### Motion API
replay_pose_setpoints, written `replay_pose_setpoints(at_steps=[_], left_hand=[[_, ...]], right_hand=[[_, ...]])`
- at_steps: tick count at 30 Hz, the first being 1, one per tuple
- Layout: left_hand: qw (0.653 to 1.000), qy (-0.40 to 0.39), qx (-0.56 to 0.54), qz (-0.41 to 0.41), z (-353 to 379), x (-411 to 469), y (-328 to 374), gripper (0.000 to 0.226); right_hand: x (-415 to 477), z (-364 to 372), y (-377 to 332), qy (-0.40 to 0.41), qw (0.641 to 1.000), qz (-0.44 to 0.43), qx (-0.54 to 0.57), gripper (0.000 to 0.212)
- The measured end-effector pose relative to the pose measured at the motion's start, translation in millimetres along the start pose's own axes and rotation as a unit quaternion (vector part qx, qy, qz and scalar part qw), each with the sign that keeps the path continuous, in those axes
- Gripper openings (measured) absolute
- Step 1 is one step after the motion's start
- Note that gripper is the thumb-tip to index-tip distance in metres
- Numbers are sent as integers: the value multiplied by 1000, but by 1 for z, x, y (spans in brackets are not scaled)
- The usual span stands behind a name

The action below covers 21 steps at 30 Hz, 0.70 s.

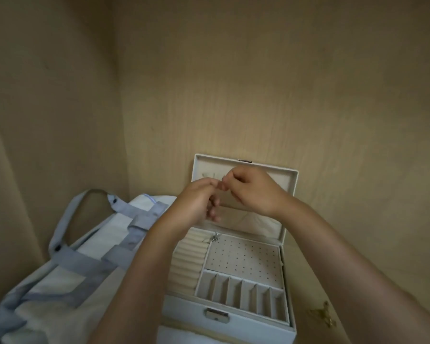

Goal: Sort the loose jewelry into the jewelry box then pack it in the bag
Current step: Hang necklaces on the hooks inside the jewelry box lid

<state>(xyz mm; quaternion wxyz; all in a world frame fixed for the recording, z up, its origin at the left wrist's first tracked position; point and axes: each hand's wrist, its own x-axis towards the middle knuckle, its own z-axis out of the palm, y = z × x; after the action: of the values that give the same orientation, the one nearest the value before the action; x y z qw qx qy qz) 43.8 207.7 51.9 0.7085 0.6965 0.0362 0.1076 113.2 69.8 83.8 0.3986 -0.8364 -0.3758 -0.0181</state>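
We found left hand (pixel 194 204), right hand (pixel 253 189) meeting fingertip to fingertip, pinching something too fine to tell. Jewelry box lid (pixel 286 181) just behind both; silver piece (pixel 215 237) straight below.

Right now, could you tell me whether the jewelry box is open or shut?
Open: the jewelry box has its lid standing upright, tray compartments exposed.

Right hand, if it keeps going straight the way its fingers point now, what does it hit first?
Most likely the left hand. The right hand points its curled fingers across at the left hand's fingertips, over the open jewelry box. Blur hides whether they already touch.
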Motion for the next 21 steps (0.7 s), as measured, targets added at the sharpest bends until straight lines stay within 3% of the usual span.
replay_pose_setpoints(at_steps=[3,8,15,21], left_hand=[[993,67,88,31,-14,4,-3,15],[965,188,143,115,-29,13,-14,13],[916,321,198,138,-33,24,-21,18],[890,373,245,95,-27,33,-17,20]], right_hand=[[8,-4,2,2,996,5,-87,29],[15,7,18,9,998,31,-60,24],[33,39,14,218,975,42,-5,15],[47,57,6,290,952,83,-54,18]])
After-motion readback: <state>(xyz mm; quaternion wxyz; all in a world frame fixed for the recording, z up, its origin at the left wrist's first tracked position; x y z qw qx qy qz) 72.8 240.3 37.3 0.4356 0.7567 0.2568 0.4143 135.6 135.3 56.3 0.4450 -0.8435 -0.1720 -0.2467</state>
